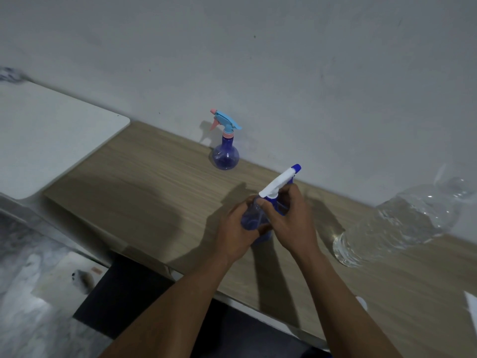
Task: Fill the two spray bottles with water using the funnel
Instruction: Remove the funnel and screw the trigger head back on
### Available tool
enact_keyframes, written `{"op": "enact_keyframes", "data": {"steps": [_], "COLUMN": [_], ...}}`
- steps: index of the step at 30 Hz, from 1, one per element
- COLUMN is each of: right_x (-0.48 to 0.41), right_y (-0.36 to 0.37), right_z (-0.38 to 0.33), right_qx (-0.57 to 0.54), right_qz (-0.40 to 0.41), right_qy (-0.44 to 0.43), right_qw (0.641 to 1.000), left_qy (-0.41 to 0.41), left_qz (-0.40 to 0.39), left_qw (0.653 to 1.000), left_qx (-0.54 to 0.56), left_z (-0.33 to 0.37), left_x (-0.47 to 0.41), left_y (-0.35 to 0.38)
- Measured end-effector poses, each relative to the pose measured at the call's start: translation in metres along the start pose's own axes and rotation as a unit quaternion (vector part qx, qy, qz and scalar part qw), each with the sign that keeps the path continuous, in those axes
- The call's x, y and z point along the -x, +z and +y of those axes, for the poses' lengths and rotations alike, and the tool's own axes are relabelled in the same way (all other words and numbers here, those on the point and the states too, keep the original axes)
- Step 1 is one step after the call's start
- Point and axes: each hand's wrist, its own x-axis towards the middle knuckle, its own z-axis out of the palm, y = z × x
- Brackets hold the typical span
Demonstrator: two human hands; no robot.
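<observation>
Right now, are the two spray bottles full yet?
Not yet. Nothing looks finished: the round blue spray bottle with the light-blue and pink trigger stands capped by the wall, fill level unclear. In hand: the left hand grips the blue bottle with the white trigger while the right hand holds its neck. Left: filling both from the clear plastic water bottle; no funnel shows.

No text, label, brand, number or sign can be read. Nothing legible is seen on the spray bottle with the white head, the spray bottle with the blue head or the clear plastic bottle. A small reddish patch at lower left is too blurred to be read.
</observation>
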Motion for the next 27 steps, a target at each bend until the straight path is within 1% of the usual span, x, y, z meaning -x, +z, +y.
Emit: {"op": "enact_keyframes", "data": {"steps": [4,8,12,14,18,22,25,27], "right_x": [0.0009,-0.0014,-0.0009,-0.0014,-0.0014,-0.0014,-0.0026,-0.0018], "right_y": [-0.0042,-0.0043,-0.0062,-0.0061,-0.0055,-0.0057,-0.0038,-0.0029], "right_z": [0.0036,0.0026,0.0017,0.0007,-0.0006,0.0017,0.0003,0.0017], "right_qx": [0.001,-0.025,0.001,0.002,-0.026,0.009,-0.015,-0.012], "right_qz": [-0.024,-0.007,-0.029,-0.025,-0.016,-0.022,-0.004,-0.013], "right_qy": [-0.01,0.013,-0.015,-0.013,0.003,-0.012,0.01,0.008], "right_qw": [1.0,1.0,0.999,1.0,1.0,1.0,1.0,1.0], "left_qy": [-0.005,0.001,-0.001,-0.001,-0.001,-0.007,-0.015,-0.01], "left_qz": [-0.004,0.005,-0.002,-0.007,-0.003,-0.003,0.006,0.006], "left_qw": [1.0,1.0,1.0,1.0,1.0,1.0,1.0,1.0], "left_qx": [0.008,-0.004,-0.008,0.004,-0.009,0.011,0.027,0.019], "left_z": [0.0003,-0.0016,-0.0032,-0.0035,-0.0032,0.0013,-0.0005,0.0008], "left_x": [-0.0012,-0.0009,-0.0029,-0.0029,-0.0016,-0.0006,-0.0004,-0.0002], "left_y": [0.0002,0.0007,0.0004,0.0005,0.0002,0.0013,0.0023,0.002]}}
